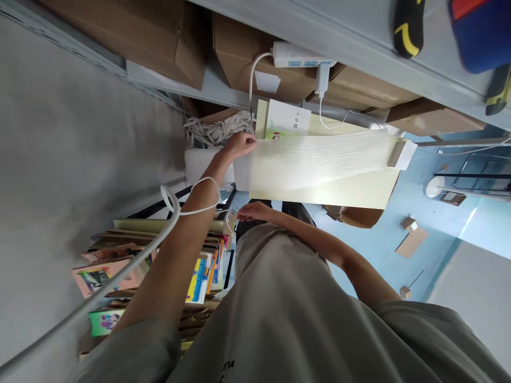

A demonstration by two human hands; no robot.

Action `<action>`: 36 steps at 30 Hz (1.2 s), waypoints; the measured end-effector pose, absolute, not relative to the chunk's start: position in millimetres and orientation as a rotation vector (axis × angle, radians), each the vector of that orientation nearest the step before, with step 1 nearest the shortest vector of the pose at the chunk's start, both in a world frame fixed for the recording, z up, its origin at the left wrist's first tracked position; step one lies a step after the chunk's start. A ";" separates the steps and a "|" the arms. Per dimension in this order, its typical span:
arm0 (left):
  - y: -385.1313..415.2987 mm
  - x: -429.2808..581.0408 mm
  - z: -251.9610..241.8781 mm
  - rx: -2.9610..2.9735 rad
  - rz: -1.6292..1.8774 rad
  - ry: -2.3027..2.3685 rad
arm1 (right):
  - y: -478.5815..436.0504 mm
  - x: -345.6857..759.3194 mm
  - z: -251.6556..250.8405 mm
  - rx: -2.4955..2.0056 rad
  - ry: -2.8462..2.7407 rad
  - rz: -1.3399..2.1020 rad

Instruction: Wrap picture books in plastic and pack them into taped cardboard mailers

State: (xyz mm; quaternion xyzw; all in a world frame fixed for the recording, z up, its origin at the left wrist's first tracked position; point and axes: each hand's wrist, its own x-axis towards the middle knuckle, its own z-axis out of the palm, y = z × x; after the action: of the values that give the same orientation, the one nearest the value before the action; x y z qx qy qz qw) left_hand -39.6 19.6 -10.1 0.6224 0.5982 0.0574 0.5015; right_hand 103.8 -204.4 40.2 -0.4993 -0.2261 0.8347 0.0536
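Note:
A translucent white packing sheet (319, 159) with fine ripples lies stretched across a pale yellow board (359, 194). At its left end, my left hand (241, 143) is closed in a pinch at the upper corner. My right hand (254, 211) is in front of my waist, just below the board's left edge. Its fingers are curled together, and whatever they hold is hidden. A white booklet (288, 118) with a green patch and dark characters lies partly under the sheet. Beyond the sheet's right end is a white block-like object (403, 154).
Cardboard boxes (255, 64) fill the shelf ahead, with a white power strip (303, 55) and plugged-in cable. Shredded paper (219, 127) lies left of the board. Books (199, 276) are stacked at lower left. A thick white cable (99, 292) passes near my left arm.

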 end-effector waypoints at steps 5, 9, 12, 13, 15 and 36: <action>8.7 -18.1 -13.7 1.677 0.063 1.406 | -153.4 260.4 54.6 -1.621 -1.047 1.909; 3.1 -4.8 -13.8 1.727 0.013 1.455 | -129.1 416.5 51.1 -2.457 -1.078 0.932; -1.7 4.1 -13.8 1.723 -0.040 1.530 | -130.1 485.4 33.3 -2.784 -1.096 0.623; -3.3 6.1 -13.7 1.720 -0.063 1.562 | -131.6 496.8 25.6 -2.828 -1.122 0.606; -5.8 7.7 -13.1 1.712 -0.125 1.640 | -133.9 506.9 10.5 -2.859 -1.184 0.613; 14.0 99.4 21.3 1.479 -0.325 2.148 | -223.4 585.3 10.0 -2.671 -1.499 0.754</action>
State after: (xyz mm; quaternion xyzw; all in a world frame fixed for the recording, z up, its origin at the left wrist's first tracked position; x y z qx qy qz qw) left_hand 99.4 14.0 21.3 0.5444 0.7906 -0.1195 0.2537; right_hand 585.3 -223.4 10.0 -0.8468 -0.4752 0.2390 -0.0065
